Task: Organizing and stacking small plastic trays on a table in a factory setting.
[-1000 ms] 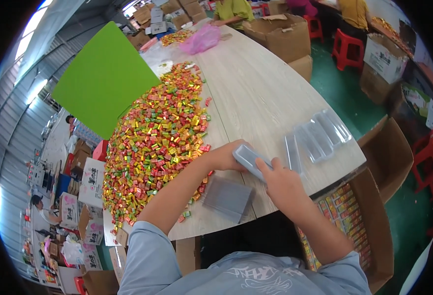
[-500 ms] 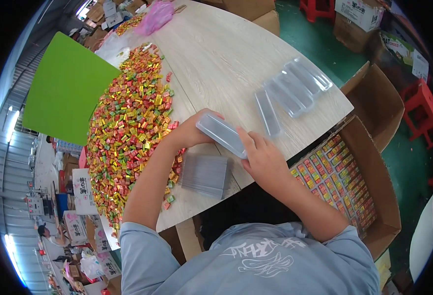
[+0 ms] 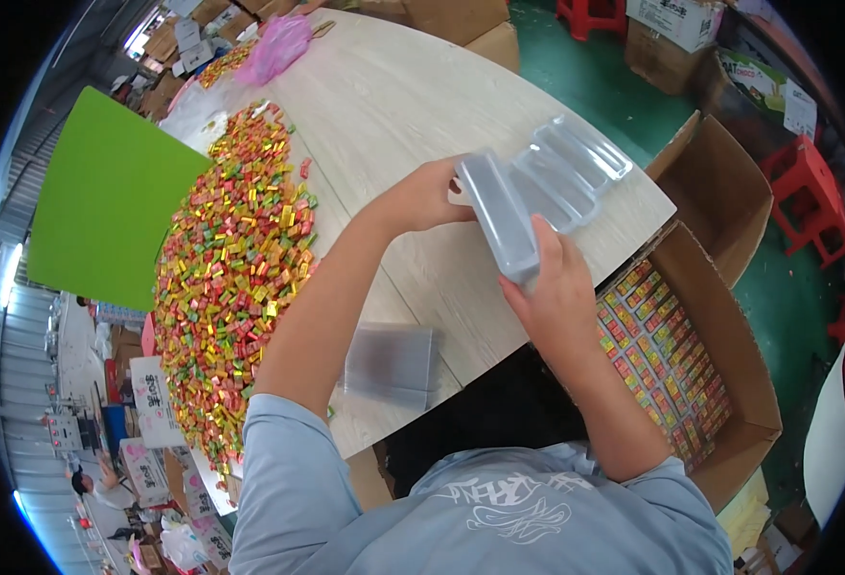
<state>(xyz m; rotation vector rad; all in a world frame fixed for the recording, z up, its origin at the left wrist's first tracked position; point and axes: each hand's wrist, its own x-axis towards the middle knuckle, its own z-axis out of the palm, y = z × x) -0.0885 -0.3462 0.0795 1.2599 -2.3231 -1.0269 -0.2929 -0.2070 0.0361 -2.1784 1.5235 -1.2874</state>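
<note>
Hands (image 3: pixel 558 286), tray (image 3: pixel 497 213) shifted nearer other trays (image 3: pixel 583 163); pale table (image 3: pixel 384 105), green floor (image 3: pixel 585 86).

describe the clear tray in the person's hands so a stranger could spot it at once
On the pale table, look right of the heap of small shiny wrapped pieces. There, the left hand and right hand hold a long, narrow clear plastic tray. Its neighbours, similar clear trays, lie on the table; only this one is held.
</note>
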